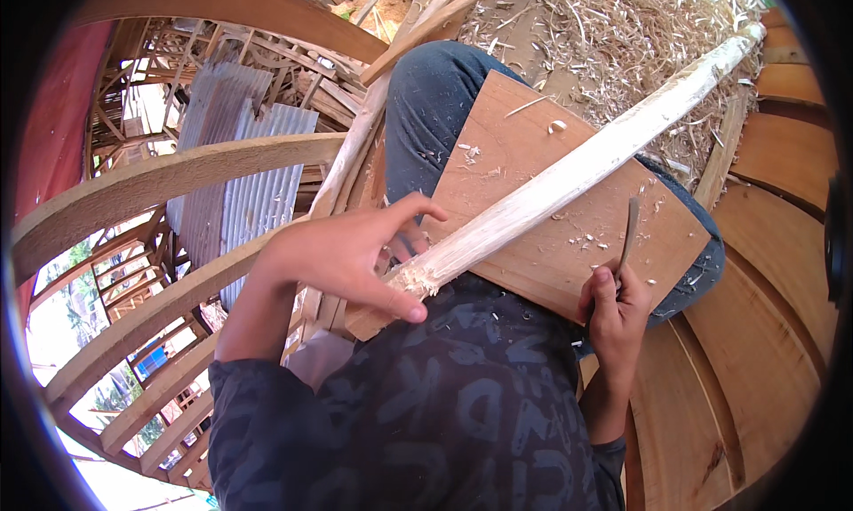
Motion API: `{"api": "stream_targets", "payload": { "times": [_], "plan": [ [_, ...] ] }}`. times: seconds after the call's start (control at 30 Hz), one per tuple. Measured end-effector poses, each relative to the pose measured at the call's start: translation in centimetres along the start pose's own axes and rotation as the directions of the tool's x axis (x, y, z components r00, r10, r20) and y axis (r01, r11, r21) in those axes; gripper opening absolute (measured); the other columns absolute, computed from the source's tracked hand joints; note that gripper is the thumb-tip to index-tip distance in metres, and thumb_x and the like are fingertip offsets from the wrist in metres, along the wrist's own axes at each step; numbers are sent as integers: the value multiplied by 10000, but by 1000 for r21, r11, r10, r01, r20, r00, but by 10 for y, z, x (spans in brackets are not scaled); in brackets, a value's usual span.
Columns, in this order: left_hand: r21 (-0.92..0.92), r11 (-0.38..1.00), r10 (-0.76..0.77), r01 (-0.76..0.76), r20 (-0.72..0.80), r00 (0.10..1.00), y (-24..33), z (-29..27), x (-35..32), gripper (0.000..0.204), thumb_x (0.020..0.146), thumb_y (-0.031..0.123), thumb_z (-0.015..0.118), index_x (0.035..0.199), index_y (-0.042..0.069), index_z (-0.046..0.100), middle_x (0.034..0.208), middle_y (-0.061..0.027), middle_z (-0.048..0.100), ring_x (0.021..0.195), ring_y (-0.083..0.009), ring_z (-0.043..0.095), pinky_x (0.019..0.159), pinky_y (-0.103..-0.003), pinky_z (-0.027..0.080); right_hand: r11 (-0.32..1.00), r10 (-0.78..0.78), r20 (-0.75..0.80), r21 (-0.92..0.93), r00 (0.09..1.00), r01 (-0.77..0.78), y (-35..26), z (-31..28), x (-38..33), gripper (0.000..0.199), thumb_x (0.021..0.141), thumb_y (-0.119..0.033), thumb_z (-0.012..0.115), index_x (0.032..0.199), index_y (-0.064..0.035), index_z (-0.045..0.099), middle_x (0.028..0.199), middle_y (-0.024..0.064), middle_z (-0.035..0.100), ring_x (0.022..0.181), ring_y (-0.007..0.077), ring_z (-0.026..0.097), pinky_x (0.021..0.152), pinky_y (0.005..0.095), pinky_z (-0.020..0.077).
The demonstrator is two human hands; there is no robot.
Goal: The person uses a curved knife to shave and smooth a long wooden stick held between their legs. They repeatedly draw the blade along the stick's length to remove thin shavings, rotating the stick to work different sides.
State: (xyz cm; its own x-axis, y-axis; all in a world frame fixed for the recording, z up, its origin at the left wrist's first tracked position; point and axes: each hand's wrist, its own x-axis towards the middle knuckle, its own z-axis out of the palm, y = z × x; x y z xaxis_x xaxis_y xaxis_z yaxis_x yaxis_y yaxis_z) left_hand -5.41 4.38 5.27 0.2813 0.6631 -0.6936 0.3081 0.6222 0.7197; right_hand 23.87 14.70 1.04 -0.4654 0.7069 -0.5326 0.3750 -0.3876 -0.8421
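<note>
The left hand (342, 258) wraps around the near end of the pale stick (577, 169) lying across the board (551, 244), while the right hand (617, 311), at four o'clock, grips a knife (629, 231) tight.

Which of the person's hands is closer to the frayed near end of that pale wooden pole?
Left. The left hand grips the pole right at its frayed end. The right hand is off to the side, past the board's edge, holding a thin blade.
</note>
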Motion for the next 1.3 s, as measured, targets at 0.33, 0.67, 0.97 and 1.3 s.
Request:
{"api": "stream_targets", "payload": {
  "times": [0.33,0.67,0.97,1.3],
  "plan": [
    [-351,928,-128,125,16,992,-12,45,-34,540,699,222,715,1109,-19,459,757,-116,585,689,-204,613,646,-336,507,976,-159,-16,-152,987,154,17,-1,11,413,942,-340,530,668,-34,484,527,-48,412,466,26,364,411,208,258],
    [-818,481,176,315,442,880,-29,58,4,593,641,150,745,1072,-72,402,735,-135,533,624,-181,590,496,-311,510,965,-132,-14,-232,991,125,-5,-2,-5,343,860,-253,643,713,50,580,498,60,387,486,103,374,451,285,325],
    [-920,214,275,327,378,884,-32,71,13,596,649,148,720,1082,-84,383,691,-150,507,547,-202,567,446,-273,482,900,-107,186,-400,977,175,-5,19,-30,419,775,-313,726,610,19,531,531,179,493,471,339,504,453,377,387],
    [-906,366,288,212,327,900,-32,82,17,573,697,180,732,1138,-22,427,751,-111,542,558,-159,586,410,-227,433,702,-140,276,-650,951,292,-16,29,-47,510,771,-455,683,564,-34,484,514,138,528,456,312,549,408,367,429]
  ]
}}
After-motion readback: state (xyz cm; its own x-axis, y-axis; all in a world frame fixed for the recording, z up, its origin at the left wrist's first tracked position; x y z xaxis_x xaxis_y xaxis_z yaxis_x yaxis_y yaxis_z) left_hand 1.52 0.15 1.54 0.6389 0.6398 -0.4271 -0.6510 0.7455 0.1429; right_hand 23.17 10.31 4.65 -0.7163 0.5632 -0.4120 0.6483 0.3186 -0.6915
